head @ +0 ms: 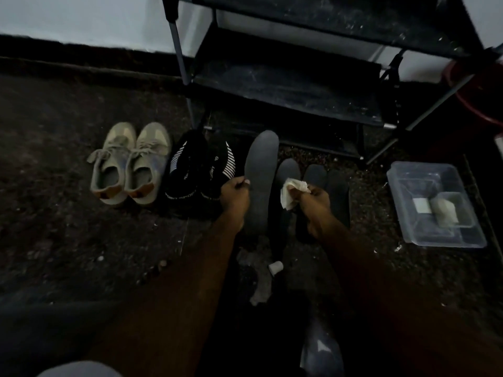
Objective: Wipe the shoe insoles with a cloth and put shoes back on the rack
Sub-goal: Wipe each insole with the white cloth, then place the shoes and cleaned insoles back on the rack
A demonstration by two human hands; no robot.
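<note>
The insole point(260, 183), long and dark grey, lies lengthwise in front of the person with its toe end toward the rack point(285, 85). The left hand point(235, 197) pinches its left edge about midway, thumb on top, which seems meant to steady it and leave its upper face bare for wiping. Just to its right, the right hand point(317, 198) is bunched around a crumpled white cloth point(292, 193). The cloth is close to the insole but apart from it, so the wipe looks about to land, not under way. The other insoles point(314, 174) lie side by side on the floor point(68, 213) beneath that hand, probably queued within easy reach. Left of the hands, the black shoes point(201, 167) and, beyond them, the tan sneakers point(130, 164) stand in pairs, toes to the wall, off the rack, whose dusty shelves hold no shoes. A clear plastic tub point(392, 172) sits well off to the right.
</note>
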